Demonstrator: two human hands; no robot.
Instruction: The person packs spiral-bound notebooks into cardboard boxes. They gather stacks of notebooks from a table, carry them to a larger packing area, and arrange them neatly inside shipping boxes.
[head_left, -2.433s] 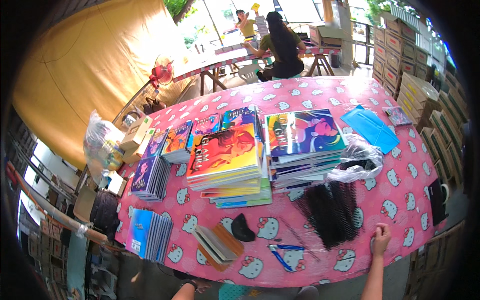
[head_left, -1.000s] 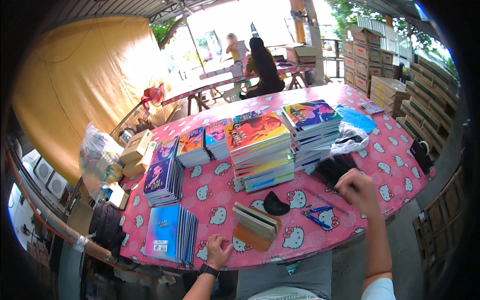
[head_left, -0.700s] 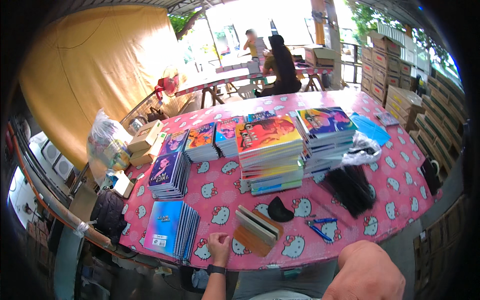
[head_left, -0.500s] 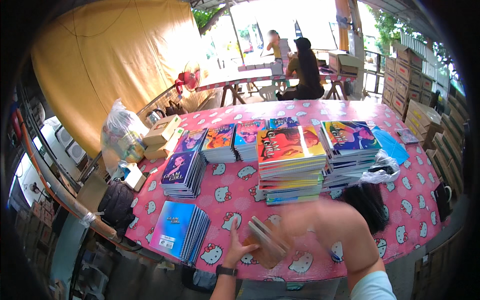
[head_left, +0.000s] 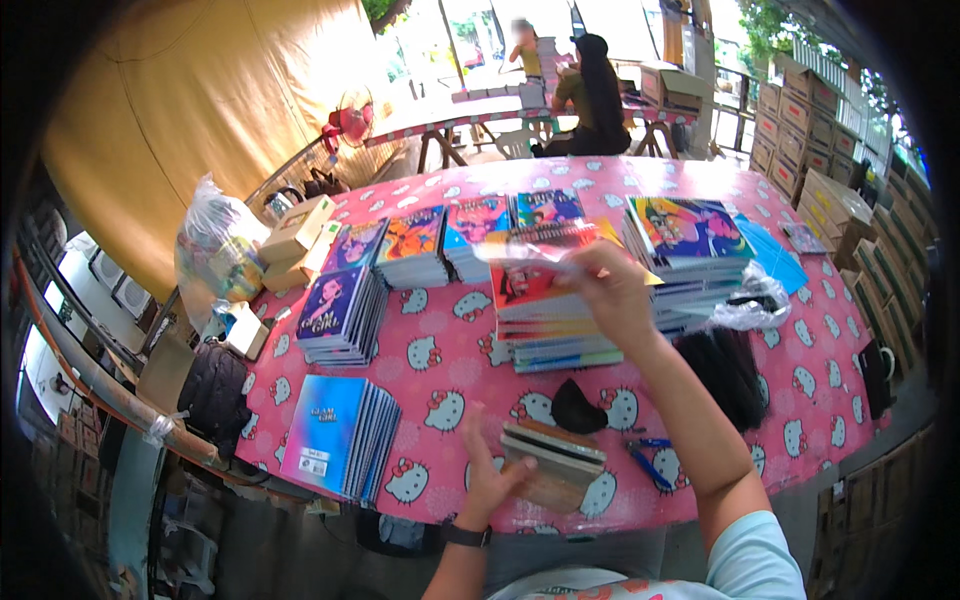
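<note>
My left hand (head_left: 487, 475) is at the left end of a wooden block (head_left: 548, 490) with pale and dark strips along its top edge. Its thumb presses on the block and its fingers point up beside it. My right hand (head_left: 610, 285) reaches over the stack of red-covered notebooks (head_left: 555, 325). Its fingers are closed on the near edge of the top notebook (head_left: 530, 255), which looks raised and is smeared by motion. A black curved piece (head_left: 578, 405) lies just beyond the block. Blue-handled pliers (head_left: 652, 465) lie right of the block.
Notebook stacks stand at left (head_left: 345, 435), behind it (head_left: 343, 315) and at right (head_left: 685, 245). Black spiral coils (head_left: 720, 380) and a crumpled plastic bag (head_left: 750, 305) lie right. A cardboard box (head_left: 297, 232) sits at the far left edge. Two people are at a farther table (head_left: 400, 132).
My right hand has moved from near the block forward to the red notebooks. The block has turned and lies flatter under my left hand. The black piece and pliers now show plainly.
</note>
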